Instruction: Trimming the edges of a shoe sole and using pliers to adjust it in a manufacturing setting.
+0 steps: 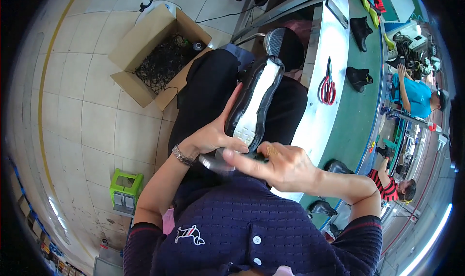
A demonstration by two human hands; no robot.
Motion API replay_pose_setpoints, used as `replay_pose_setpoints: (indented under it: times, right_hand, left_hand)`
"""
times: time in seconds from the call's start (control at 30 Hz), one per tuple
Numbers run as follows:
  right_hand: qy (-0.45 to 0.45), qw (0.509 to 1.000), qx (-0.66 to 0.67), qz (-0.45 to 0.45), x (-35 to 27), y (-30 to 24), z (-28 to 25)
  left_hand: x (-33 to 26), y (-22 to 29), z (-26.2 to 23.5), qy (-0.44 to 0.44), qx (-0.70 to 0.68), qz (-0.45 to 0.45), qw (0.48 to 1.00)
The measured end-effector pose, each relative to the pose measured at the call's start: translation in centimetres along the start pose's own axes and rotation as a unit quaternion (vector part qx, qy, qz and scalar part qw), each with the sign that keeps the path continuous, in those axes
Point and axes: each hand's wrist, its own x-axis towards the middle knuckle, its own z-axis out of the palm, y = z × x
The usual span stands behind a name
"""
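Note:
A black shoe (254,97) with a white insole side showing lies tilted over my lap, toe pointing away from me. My left hand (213,135) grips its near end from the left, thumb across the heel. My right hand (281,164) is closed around a dark tool whose blurred grey tip (216,161) sits just under the heel, with the forefinger stretched along it. A metal bracelet (182,156) is on my left wrist.
Red-handled scissors (327,89) lie on the white bench edge to my right. Black shoes (359,78) ride the green belt (361,121). An open cardboard box (157,58) of dark scraps stands on the tiled floor. A green stool (126,191) is at my left. Other workers (416,95) sit across the belt.

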Motion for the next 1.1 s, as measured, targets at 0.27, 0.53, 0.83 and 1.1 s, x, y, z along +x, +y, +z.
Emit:
replay_pose_setpoints:
  times: [0.27,0.53,0.83,1.1]
  right_hand:
    - [-0.018,1.0,-0.01,0.008,-0.5,-0.6,0.4]
    - [0.005,0.996,0.04,0.074,0.2,1.6,-0.6]
    - [0.122,0.984,0.055,0.113,1.3,7.4,-3.7]
    - [0.107,0.971,0.052,0.206,-1.0,10.1,-1.7]
  left_hand:
    - [-0.4,0.0,0.0,-0.005,-0.048,-0.05,0.998]
    - [-0.4,1.0,-0.3,-0.013,0.063,-0.046,0.997]
    - [3.7,4.9,-1.5,0.085,-0.046,-0.291,0.952]
    - [6.8,6.0,0.4,0.14,-0.01,-0.329,0.934]
